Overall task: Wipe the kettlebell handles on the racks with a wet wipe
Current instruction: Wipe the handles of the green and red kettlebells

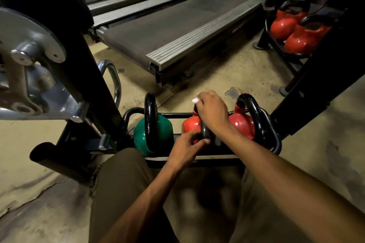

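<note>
A low black rack (275, 140) in front of my knees holds three kettlebells. On the left sits a green kettlebell (141, 136) with a black handle (150, 116). The middle red kettlebell (190, 124) has its black handle under my hands. My right hand (214, 111) wraps over the top of that handle with a white wet wipe (196, 100) peeking out past the knuckles. My left hand (189, 144) grips the lower part of the same handle. A second red kettlebell (242, 122) stands at the right with a black handle (254, 112).
A treadmill deck (167, 27) lies on the floor beyond the rack. Another rack at the upper right carries two red kettlebells (296, 31). A weight machine with steel plates (31, 49) and a black post stands close at the left. Another black post slants at the right.
</note>
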The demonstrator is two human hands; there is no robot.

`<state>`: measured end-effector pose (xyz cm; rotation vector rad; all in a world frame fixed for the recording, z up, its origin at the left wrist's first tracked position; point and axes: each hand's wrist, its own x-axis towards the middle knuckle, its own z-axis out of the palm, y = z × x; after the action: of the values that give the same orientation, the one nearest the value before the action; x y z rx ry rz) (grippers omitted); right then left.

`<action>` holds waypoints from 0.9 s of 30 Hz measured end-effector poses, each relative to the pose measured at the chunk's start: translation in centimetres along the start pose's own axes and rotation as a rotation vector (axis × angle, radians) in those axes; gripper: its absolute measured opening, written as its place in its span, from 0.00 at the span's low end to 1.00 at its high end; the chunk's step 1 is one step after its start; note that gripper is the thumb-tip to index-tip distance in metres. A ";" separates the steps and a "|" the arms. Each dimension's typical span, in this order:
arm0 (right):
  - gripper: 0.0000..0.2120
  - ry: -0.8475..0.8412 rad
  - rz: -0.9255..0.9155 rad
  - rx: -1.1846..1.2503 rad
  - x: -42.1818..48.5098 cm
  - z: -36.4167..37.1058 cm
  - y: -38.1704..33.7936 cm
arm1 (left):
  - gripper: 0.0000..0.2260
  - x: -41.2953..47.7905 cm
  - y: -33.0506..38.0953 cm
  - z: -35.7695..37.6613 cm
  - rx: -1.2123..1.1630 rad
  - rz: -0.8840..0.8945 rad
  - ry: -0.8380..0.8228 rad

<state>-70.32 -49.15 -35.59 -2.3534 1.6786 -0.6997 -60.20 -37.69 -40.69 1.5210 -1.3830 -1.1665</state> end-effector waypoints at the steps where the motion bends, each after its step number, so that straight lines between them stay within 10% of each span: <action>1: 0.12 -0.039 -0.117 -0.121 -0.6 -0.1 0.1 | 0.12 0.1 -0.1 0.0 -0.014 0.006 0.005; 6: 0.14 0.096 -0.197 0.223 -5.6 -0.3 1.9 | 0.12 0.2 -0.4 -0.1 0.013 0.025 0.006; 13: 0.09 0.042 0.863 1.201 -5.0 0.5 1.1 | 0.19 -0.4 -0.9 -0.2 0.322 0.138 0.009; 21: 0.09 -0.343 0.941 1.406 -2.8 -1.0 2.9 | 0.20 0.0 -1.5 -0.7 0.446 0.121 -0.018; 27: 0.09 -0.275 1.138 1.643 -0.6 -0.7 1.0 | 0.22 0.2 -2.0 -0.5 0.446 0.109 -0.001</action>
<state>-71.64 -48.80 -35.50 -0.2630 1.0974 -0.8293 -59.09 -37.70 -42.42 1.7161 -1.7866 -0.8252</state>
